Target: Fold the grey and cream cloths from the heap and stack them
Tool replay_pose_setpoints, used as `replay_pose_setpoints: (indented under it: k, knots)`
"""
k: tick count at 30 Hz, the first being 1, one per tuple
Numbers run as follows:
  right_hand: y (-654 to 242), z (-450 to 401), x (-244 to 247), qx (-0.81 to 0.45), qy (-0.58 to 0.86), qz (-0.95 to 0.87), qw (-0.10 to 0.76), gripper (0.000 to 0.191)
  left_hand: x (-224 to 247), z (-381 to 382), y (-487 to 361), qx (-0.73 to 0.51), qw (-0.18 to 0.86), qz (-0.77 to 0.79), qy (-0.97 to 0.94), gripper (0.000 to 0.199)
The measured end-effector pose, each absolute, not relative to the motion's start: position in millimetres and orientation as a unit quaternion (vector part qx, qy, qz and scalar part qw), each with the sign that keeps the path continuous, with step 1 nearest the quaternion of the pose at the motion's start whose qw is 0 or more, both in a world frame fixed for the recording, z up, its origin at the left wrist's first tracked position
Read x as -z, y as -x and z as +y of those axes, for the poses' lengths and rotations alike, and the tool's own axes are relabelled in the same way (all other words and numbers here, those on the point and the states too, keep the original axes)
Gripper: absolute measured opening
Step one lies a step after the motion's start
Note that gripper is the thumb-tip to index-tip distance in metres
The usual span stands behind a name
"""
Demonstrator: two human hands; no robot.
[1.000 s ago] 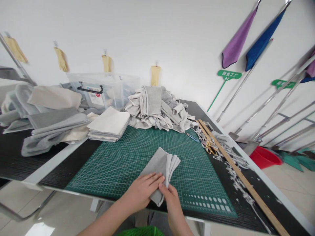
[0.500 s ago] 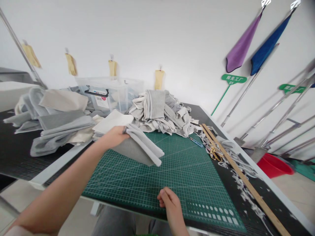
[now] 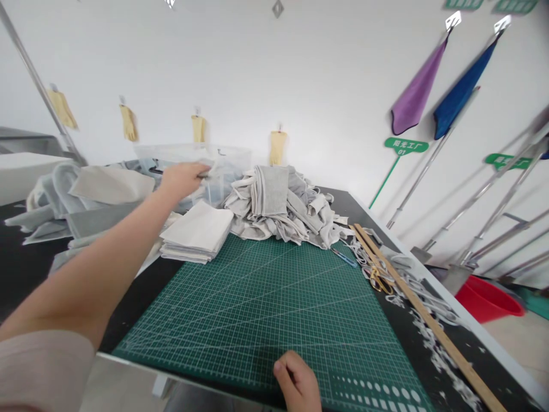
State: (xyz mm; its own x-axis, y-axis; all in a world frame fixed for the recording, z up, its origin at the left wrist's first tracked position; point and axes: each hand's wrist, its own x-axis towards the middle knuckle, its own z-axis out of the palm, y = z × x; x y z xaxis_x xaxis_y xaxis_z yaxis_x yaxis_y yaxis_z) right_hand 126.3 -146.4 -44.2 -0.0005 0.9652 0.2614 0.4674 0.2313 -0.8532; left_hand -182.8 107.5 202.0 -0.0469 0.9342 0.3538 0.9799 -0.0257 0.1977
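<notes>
My left hand [image 3: 184, 176] reaches out over the clear plastic box [image 3: 234, 157], its fingers closed on a light grey cloth [image 3: 210, 166]. The cloth is blurred and partly hidden by the hand. Below it, a neat stack of pale cloths [image 3: 197, 226] lies at the far left corner of the green cutting mat [image 3: 274, 297]. Down at the mat's near edge, my right hand [image 3: 298, 377] rests curled into a loose fist, with nothing visible in it.
A heap of grey cloths [image 3: 270, 200] stands behind the mat, and more cloths [image 3: 107, 186] are piled at left. Along the right lie a blue cutter [image 3: 344, 257], gold-handled scissors [image 3: 380, 280], wooden strips [image 3: 429, 315] and fabric scraps. A red bucket [image 3: 489, 297] stands beyond the table.
My left hand has carried the folded grey cloth from above the mat, up and away to the plastic box. My right hand stays curled at the mat's near edge. The view has tilted up slightly.
</notes>
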Motion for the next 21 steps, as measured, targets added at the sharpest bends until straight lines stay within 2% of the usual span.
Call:
replay_pose_setpoints:
  k: [2, 5, 8, 12, 18, 21]
  knots:
    - [-127, -146, 45, -0.275, 0.547, -0.654, 0.443, 0.034, -154, 102, 190, 0.175, 0.089, -0.657, 0.728, 0.045]
    - [-129, -146, 45, -0.263, 0.539, -0.672, 0.434, 0.033, -81, 90, 199, 0.120, 0.045, -0.645, 0.753, 0.043]
    - [-130, -146, 45, -0.248, 0.527, -0.699, 0.415, 0.030, -35, 83, 207, 0.100, 0.003, -0.616, 0.781, 0.054]
    - [-129, -147, 45, -0.224, 0.527, -0.705, 0.419, 0.030, -30, 89, 207, 0.103, -0.028, -0.611, 0.785, 0.059]
    - [-126, -149, 46, -0.200, 0.530, -0.717, 0.406, 0.033, -55, 95, 204, 0.048, -0.153, -0.585, 0.795, 0.061]
    - [-126, -148, 48, -0.190, 0.527, -0.717, 0.415, 0.033, -69, 95, 203, 0.040, -0.175, -0.588, 0.788, 0.060]
